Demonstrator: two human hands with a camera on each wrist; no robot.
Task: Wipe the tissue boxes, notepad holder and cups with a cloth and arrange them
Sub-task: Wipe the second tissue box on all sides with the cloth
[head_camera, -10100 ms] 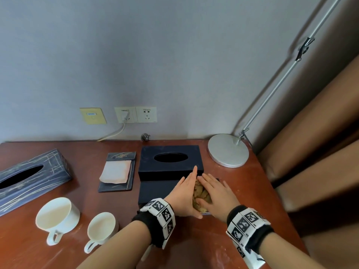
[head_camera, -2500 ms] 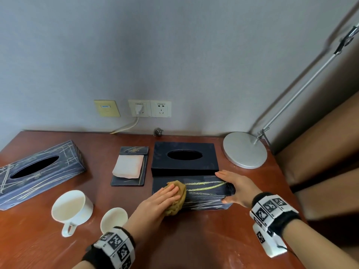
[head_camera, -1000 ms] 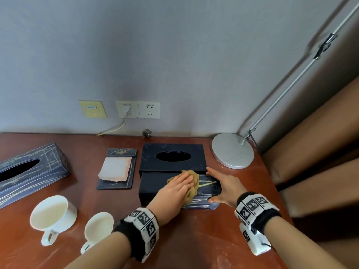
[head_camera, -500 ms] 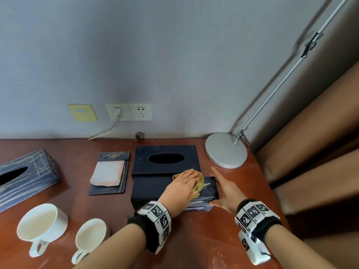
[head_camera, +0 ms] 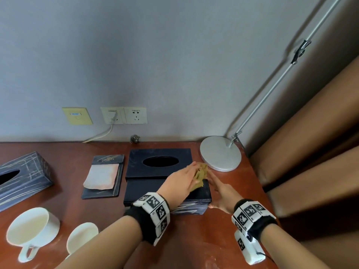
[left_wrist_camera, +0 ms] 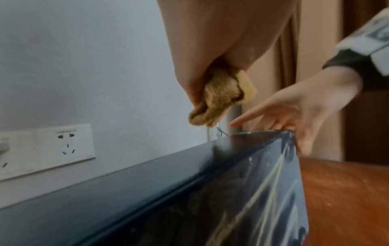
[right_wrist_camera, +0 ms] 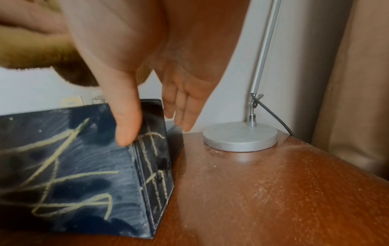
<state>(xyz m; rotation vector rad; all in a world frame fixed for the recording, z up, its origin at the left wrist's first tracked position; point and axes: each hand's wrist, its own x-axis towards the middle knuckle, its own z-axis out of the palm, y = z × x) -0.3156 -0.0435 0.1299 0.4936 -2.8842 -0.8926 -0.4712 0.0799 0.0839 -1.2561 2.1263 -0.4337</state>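
My left hand [head_camera: 191, 172] pinches a tan cloth [head_camera: 200, 174] over the far right end of the near dark tissue box [head_camera: 155, 193], which has yellow lines on its front. In the left wrist view the cloth [left_wrist_camera: 221, 99] hangs just above the box's top edge [left_wrist_camera: 189, 166]. My right hand [head_camera: 214, 184] is at the box's right end with straight fingers. Its thumb [right_wrist_camera: 126, 126] touches the box's front corner [right_wrist_camera: 73, 166]. A plain black tissue box [head_camera: 134, 164] stands right behind. The notepad holder [head_camera: 104, 176], a third tissue box [head_camera: 29, 171] and two white cups [head_camera: 32, 228] [head_camera: 81, 237] lie to the left.
A silver lamp base [head_camera: 220, 153] stands at the table's back right corner, its arm slanting up to the right. Brown curtains [head_camera: 310, 152] hang past the table's right edge. Wall sockets with a plugged cable [head_camera: 110, 117] sit above the back edge.
My left hand has slid the cloth rightward along the near box's top to its far right end and lifted it slightly. My right hand has stayed at the box's right end.
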